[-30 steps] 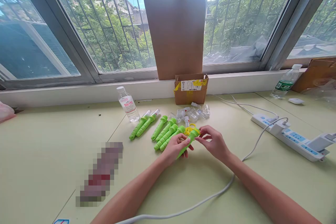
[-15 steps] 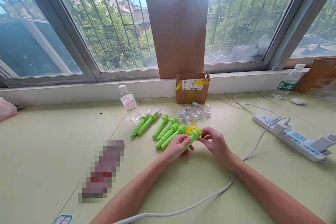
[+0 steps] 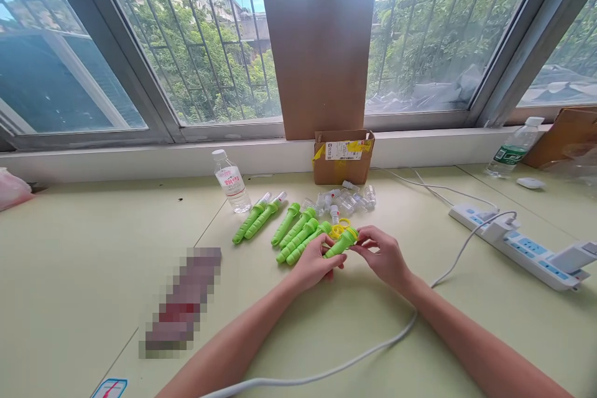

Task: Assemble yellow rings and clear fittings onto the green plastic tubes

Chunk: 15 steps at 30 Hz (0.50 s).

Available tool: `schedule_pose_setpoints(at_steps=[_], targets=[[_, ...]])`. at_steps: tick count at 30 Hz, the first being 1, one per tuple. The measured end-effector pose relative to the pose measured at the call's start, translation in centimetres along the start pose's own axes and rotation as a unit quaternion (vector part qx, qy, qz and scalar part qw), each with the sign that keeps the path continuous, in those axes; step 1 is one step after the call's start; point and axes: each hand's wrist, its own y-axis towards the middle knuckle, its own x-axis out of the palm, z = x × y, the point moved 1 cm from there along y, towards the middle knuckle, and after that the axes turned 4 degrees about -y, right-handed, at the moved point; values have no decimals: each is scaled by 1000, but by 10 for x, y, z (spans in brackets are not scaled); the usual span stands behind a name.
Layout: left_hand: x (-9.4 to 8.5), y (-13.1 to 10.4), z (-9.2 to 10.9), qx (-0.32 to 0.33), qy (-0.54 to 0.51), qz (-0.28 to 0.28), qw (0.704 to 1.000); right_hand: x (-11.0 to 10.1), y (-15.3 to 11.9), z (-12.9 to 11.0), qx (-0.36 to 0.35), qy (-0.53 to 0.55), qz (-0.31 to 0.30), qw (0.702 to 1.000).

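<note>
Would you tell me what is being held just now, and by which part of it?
A green tube: the left hand holds its body, while the right hand's fingertips are at its yellow-ringed end.

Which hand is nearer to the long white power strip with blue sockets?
The right hand is nearer: it is left of the power strip, at the top end of a green plastic tube. The left hand is farther left, around the tube's body.
</note>
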Motion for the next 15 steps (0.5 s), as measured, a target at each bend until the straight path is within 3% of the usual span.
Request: schedule_pose_setpoints(at_steps=[15], targets=[[-2,1,1,-3,-26,-11,1000,-1,0,0,-1,1,13,1000]])
